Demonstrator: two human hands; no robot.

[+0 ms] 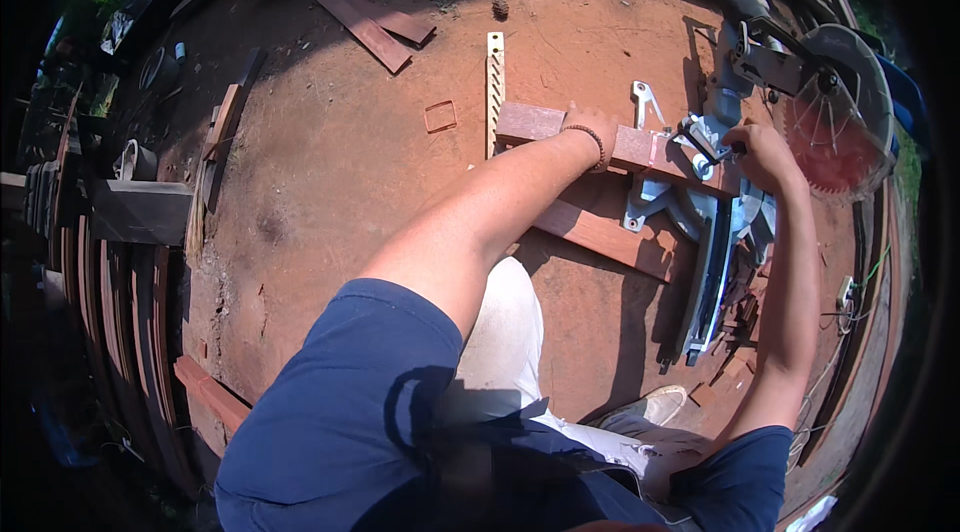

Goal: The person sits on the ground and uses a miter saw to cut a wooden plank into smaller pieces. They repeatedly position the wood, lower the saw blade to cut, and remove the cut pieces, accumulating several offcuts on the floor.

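A reddish-brown wooden beam (533, 122) lies across the bed of a miter saw (722, 217), its left end sticking out past the base. My left hand (596, 126) is wrapped over the beam from above, with its fingertips hidden on the far side. At the beam's right end, my right hand (764, 154) is closed on the dark handle of the saw's hold-down clamp (704, 147). The clamp sits over the wood there. Just right of my right hand is the raised round saw blade (825, 144), reddish and toothed.
A pale perforated strip (495, 82) stands by the beam's left end. Another board (610, 240) lies below the beam. Two thin boards (372, 24) rest on the dirt floor farther off. Wood offcuts (735, 322) are piled near the saw, and stacked planks (130, 312) line the left side.
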